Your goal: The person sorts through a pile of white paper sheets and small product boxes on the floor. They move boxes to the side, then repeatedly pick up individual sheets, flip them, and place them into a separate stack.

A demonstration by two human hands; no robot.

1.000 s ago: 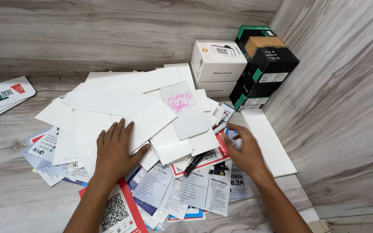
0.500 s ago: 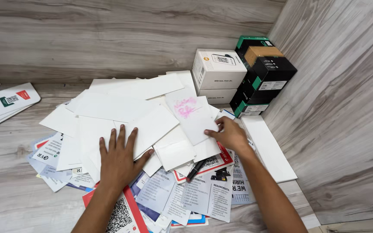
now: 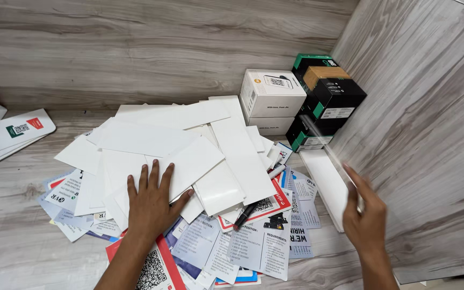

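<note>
The right hand (image 3: 365,220) holds a white card (image 3: 326,150) pinched at its near end, edge-on and blurred, its long axis running away toward the stacked boxes (image 3: 318,102) in the table's far right corner. The left hand (image 3: 151,201) lies flat, fingers spread, on the heap of white cards (image 3: 151,137) at mid-table, holding nothing.

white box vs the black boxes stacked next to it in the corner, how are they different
The white box is pale and squarish, standing on another white box; the black boxes are dark with green edges, one with a tan top. The white box sits left, nearer the spread of white cards; the black boxes press into the corner by the wood-grain wall. The black stack rises a bit higher. Both are shut cartons, touched by neither of the hands.
</note>
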